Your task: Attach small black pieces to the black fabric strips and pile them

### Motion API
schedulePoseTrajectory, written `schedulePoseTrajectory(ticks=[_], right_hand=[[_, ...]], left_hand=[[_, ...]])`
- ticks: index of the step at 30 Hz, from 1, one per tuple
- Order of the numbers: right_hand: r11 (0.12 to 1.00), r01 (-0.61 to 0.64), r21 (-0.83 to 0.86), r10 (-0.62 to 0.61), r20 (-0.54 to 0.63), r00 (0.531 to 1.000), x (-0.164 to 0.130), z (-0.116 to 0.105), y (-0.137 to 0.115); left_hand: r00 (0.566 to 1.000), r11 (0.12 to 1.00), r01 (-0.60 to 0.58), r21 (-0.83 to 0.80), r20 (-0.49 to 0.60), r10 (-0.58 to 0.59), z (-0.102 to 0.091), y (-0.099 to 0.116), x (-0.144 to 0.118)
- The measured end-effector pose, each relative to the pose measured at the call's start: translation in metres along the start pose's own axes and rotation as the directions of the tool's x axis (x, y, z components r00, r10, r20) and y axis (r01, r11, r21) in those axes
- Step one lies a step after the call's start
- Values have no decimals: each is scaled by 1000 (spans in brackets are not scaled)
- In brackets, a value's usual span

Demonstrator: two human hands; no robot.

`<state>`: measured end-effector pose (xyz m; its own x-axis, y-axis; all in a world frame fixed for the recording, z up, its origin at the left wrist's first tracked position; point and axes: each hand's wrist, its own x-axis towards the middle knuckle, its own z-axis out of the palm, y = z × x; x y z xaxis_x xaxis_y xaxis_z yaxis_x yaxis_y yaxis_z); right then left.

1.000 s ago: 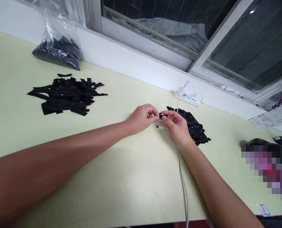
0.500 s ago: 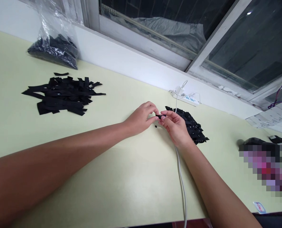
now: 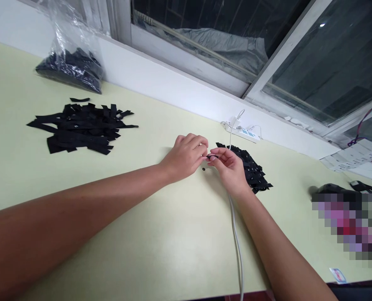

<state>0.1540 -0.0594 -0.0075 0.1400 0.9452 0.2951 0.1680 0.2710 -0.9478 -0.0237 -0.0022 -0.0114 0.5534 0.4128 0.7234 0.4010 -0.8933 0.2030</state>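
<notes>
Right hand (image 3: 230, 171) pinches a black strip (image 3: 212, 157) just right of the frame's centre; the left hand (image 3: 185, 156) curls at its left end, grip unclear. A ring (image 3: 204, 169) lies just below on the desk (image 3: 161, 238), one pile (image 3: 253, 169) centre-right, a second pile (image 3: 82, 129) left, and farther a bag (image 3: 70, 69) upper left.

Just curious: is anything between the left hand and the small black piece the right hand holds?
Nothing visible: the left hand has its fingertips right at the small black piece in the right hand. A black ring lies below, out of the way.
</notes>
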Motion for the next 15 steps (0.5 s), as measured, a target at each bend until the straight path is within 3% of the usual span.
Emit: schedulePoseTrajectory(ticks=[4, 15], right_hand=[[986, 124, -112, -123, 19, 992, -2, -2, 1], [958, 135, -252, -128, 45, 991, -5, -5, -3]], left_hand=[[993, 985, -109, 133, -20, 113, -4, 2, 1], [995, 987, -84, 135, 62, 77, -5, 2, 2]])
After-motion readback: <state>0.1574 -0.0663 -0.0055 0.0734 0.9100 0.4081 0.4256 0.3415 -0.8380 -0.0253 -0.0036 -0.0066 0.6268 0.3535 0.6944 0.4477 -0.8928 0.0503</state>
